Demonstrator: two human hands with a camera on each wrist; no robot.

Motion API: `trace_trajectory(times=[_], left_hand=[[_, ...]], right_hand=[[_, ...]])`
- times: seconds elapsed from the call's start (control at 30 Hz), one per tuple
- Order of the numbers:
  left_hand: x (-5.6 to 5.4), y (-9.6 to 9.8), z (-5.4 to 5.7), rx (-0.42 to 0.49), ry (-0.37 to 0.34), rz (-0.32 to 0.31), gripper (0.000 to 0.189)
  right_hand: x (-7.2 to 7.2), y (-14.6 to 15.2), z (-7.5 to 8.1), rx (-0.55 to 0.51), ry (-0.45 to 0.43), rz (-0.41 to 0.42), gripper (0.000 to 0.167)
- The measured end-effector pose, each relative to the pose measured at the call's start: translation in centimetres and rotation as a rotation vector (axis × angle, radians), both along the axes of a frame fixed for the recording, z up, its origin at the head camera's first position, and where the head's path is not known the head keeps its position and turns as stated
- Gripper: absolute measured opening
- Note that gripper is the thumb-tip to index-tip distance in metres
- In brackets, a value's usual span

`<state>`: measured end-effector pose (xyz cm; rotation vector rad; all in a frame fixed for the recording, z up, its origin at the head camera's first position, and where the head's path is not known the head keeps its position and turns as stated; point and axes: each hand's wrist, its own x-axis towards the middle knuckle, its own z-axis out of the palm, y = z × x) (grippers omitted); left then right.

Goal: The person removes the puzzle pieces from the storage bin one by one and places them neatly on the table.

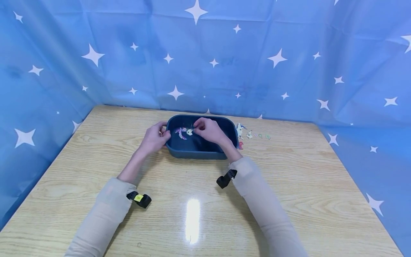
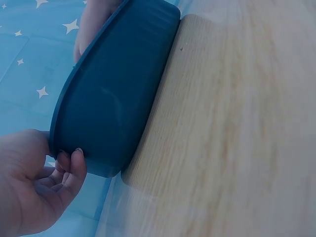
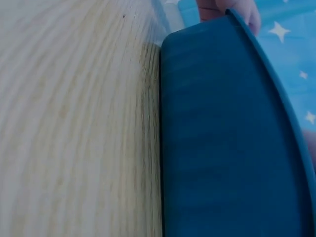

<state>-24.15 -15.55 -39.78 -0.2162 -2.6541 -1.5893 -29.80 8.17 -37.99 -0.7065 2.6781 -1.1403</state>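
A dark blue plastic bin [image 1: 199,155] sits at the back middle of the table. My left hand [image 1: 155,137] grips its left end, thumb at the rim and fingers against the outside, as the left wrist view also shows. My right hand [image 1: 210,130] reaches over the bin with curled fingers. Its fingertips appear to pinch the edge of a small white-and-green cutout [image 1: 189,132]; the contact is too small to see clearly. Beside that lies a purple cutout [image 1: 181,133] inside the bin. In the right wrist view the bin wall [image 3: 227,128] hides most of the right hand.
Just right of the bin lie a blue-and-white cutout [image 1: 239,130], a pale cutout [image 1: 249,134], a red cutout [image 1: 240,145] and small green pieces [image 1: 268,136]. A blue star-patterned curtain [image 1: 224,78] hangs behind the wooden table [image 1: 167,200].
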Motion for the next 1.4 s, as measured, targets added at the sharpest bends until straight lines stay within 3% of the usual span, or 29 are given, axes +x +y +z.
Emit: trace_trajectory(times=[0.37,0.7,0.83,0.97,1.17,1.4], left_hand=[[0.0,0.0,0.0,0.011,-0.002,-0.004,0.041],[0.0,0.1,0.2,0.004,0.005,-0.006,0.041],[0.1,0.0,0.2,0.0,-0.001,-0.007,0.042],[0.2,0.0,0.2,-0.001,-0.002,-0.01,0.042],[0.1,0.0,0.0,-0.003,-0.002,-0.008,0.041],[0.0,0.0,0.0,0.008,0.009,-0.004,0.041]], right_hand=[[-1.3,-1.9,0.0,0.236,-0.067,0.017,0.033],[-1.5,-2.8,-0.9,0.348,0.015,0.007,0.024],[-1.3,-2.9,-0.8,0.364,0.007,0.006,0.023],[-1.2,-2.7,-0.8,0.329,-0.031,-0.004,0.023],[-0.9,-2.3,-0.7,0.18,-0.078,0.003,0.012],[-0.2,-1.2,-0.2,0.008,-0.047,-0.009,0.008]])
